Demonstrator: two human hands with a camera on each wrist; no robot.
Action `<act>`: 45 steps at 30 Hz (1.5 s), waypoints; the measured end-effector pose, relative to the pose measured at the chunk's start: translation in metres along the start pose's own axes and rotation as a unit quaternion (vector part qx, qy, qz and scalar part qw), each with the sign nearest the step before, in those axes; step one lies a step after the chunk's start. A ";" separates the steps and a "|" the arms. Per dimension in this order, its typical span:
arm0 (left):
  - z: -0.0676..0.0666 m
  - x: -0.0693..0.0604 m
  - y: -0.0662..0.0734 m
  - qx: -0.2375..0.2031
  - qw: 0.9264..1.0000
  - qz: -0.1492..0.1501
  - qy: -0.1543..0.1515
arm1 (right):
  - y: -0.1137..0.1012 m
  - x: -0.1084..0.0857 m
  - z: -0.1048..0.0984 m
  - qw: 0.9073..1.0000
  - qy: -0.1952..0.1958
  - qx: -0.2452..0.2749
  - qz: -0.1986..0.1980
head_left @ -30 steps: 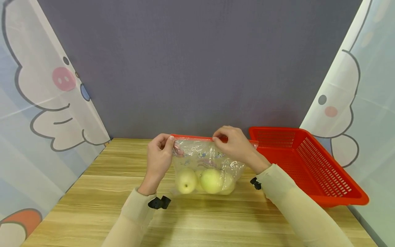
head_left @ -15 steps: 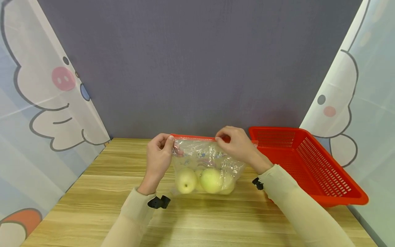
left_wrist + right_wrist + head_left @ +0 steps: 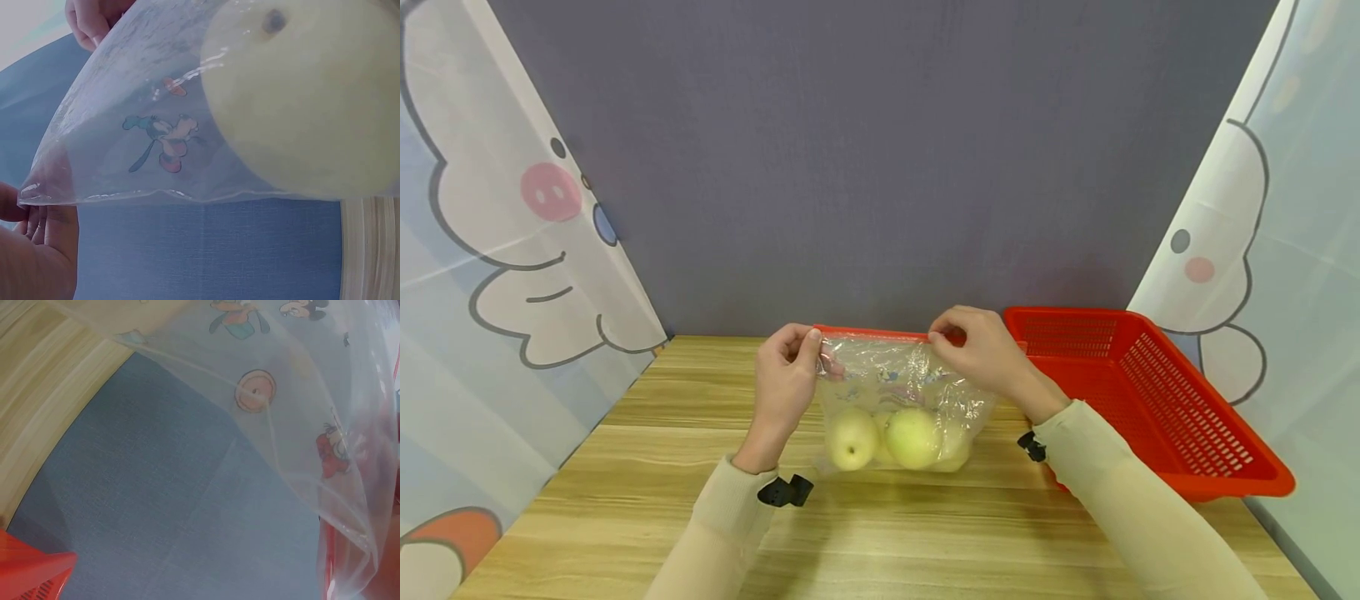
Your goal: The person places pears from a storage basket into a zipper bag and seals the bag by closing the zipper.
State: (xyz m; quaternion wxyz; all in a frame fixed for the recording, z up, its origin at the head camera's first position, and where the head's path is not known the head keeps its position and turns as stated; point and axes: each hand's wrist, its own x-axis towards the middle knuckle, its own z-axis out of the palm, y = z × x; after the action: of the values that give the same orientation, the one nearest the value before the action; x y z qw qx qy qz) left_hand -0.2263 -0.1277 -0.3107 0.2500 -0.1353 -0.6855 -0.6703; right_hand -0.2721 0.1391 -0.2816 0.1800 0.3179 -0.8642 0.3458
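A clear plastic zip bag (image 3: 880, 367) with cartoon prints and a red zip strip (image 3: 880, 334) is held upright above the wooden table. Round pale yellow-green fruits (image 3: 913, 437) lie in its bottom; one fruit (image 3: 312, 106) fills much of the left wrist view. My left hand (image 3: 782, 375) pinches the bag's top left corner between thumb and finger. Along the strip, right of its middle, my right hand (image 3: 981, 354) pinches the red edge with thumb and curled fingers. The right wrist view shows the bag's loose side (image 3: 300, 425), with that hand mostly cut off.
A red slotted plastic basket (image 3: 1213, 400) stands to the right of the bag, partly behind my right forearm. A grey panel (image 3: 880, 167) closes off the table's back edge. Cartoon-printed curtains (image 3: 482, 217) hang at both sides. Wooden tabletop (image 3: 880, 542) lies in front.
My right hand has slid a little to the right along the red strip, still pinching it. The left hand keeps its hold on the corner, and the fruits have hardly shifted.
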 end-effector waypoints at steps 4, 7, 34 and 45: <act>0.000 0.000 0.000 -0.001 1.000 -0.002 -0.002 | 0.002 -0.001 -0.001 1.000 0.003 0.005 0.000; -0.001 0.001 -0.001 0.002 1.000 -0.003 -0.004 | 0.003 -0.001 0.000 1.000 0.005 0.006 -0.001; -0.001 0.000 -0.001 0.008 1.000 -0.001 -0.002 | 0.008 -0.008 -0.007 1.000 0.010 0.004 0.012; -0.001 0.000 -0.002 0.005 1.000 -0.001 0.001 | 0.011 -0.010 -0.010 1.000 0.013 0.005 0.013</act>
State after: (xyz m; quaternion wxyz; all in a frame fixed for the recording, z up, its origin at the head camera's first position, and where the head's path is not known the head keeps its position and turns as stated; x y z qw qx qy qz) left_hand -0.2271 -0.1289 -0.3123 0.2506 -0.1321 -0.6890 -0.6671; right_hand -0.2712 0.1561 -0.2853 0.1855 0.3029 -0.8643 0.3563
